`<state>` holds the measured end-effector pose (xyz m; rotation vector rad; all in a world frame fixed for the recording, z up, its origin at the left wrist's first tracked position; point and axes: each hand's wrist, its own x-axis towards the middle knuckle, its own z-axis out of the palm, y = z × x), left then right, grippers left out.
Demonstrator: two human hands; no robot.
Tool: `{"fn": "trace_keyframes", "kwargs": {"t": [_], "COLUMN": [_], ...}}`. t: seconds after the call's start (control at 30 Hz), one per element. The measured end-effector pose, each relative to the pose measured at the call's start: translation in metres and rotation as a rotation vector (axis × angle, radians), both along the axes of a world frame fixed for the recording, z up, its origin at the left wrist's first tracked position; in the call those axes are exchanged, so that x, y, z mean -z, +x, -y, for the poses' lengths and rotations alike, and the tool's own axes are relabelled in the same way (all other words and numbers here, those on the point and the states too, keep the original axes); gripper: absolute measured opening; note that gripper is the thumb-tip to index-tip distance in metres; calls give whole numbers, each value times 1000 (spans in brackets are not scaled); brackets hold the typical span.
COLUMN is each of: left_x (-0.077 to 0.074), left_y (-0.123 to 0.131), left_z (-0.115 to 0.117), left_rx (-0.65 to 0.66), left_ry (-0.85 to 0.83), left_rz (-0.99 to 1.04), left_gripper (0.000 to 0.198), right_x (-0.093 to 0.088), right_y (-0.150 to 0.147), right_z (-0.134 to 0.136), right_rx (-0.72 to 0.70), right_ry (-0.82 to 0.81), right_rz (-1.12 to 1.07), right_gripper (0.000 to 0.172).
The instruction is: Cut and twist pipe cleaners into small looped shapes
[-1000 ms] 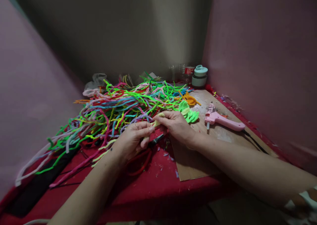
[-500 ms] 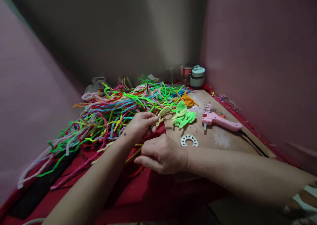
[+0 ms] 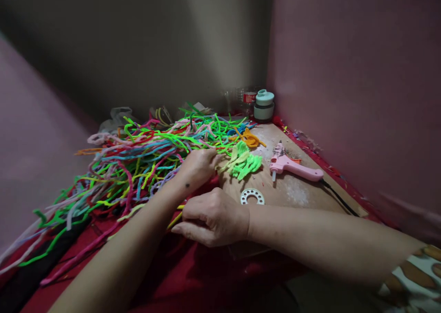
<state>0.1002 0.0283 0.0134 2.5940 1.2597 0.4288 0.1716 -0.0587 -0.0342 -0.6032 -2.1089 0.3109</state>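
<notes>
My left hand (image 3: 201, 167) is closed at the left edge of a small pile of bright green fuzzy leaf shapes (image 3: 251, 166). Its fingertips pinch the thin end of a pale yellow-green pipe-cleaner leaf (image 3: 237, 153), which rests against the pile; the exact contact is blurred. Nearer to me, my right hand (image 3: 212, 217) is curled with thumb and fingers together, above the red cloth. Yellow pipe cleaners (image 3: 175, 219) show just left of its fingers, and I cannot tell whether it grips them. Left of both hands spreads a big tangle of coloured pipe cleaners (image 3: 161, 154).
A pink glue gun (image 3: 296, 168) with a black cord lies on a wooden board (image 3: 285, 189). Beside my right wrist is a white ring with holes (image 3: 252, 194). Orange pipe-cleaner loops (image 3: 250, 138), a lidded cup (image 3: 264, 106) and a plastic bottle (image 3: 248, 97) are farther back.
My left hand has moved right, bringing the pale leaf from just beside the green pile to against it. My right hand stays curled. The whole view has shifted slightly.
</notes>
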Motion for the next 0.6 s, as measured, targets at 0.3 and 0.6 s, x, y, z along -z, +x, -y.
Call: {"fn": "trace_keyframes", "kwargs": {"t": [0.3,0.6], "left_x": [-31,-14], "left_y": [-95,-132], "left_z": [3,12], "left_rx": [-209,-130], "left_ry": [-320,-568], "left_rz": [110,146], "left_gripper": [27,23], "right_x": [3,-8], "right_y": [0,3], "right_z": [4,-1], "right_rx": [-93,88], "right_ry": [-32,-644], "right_rz": [15,-459], "right_gripper": [28,38]}}
